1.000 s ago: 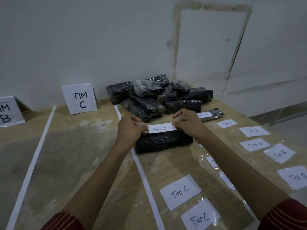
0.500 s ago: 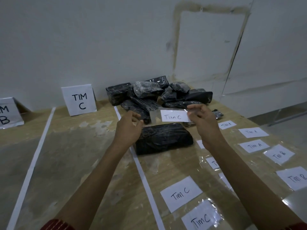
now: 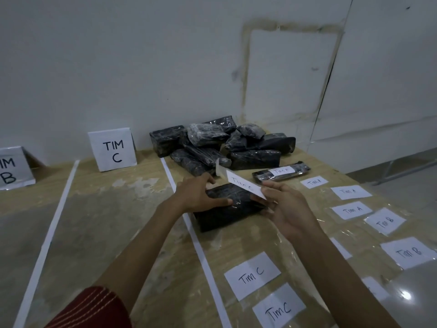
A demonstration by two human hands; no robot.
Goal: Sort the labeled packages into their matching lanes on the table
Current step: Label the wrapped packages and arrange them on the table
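one black wrapped package point(image 3: 227, 210) lies just right of the white tape line point(image 3: 196, 242), its long axis left to right, the right end slightly farther. the left hand point(image 3: 201, 195) rests on its left end, fingers fairly straight. the right hand point(image 3: 283, 209) pinches a "tim c" label point(image 3: 244, 187) that slants far-left above it, seemingly not stuck down. the far pile point(image 3: 220, 143) looks unlabelled, and no package sits before the tim c sign point(image 3: 112, 150), so sorting seems barely begun.
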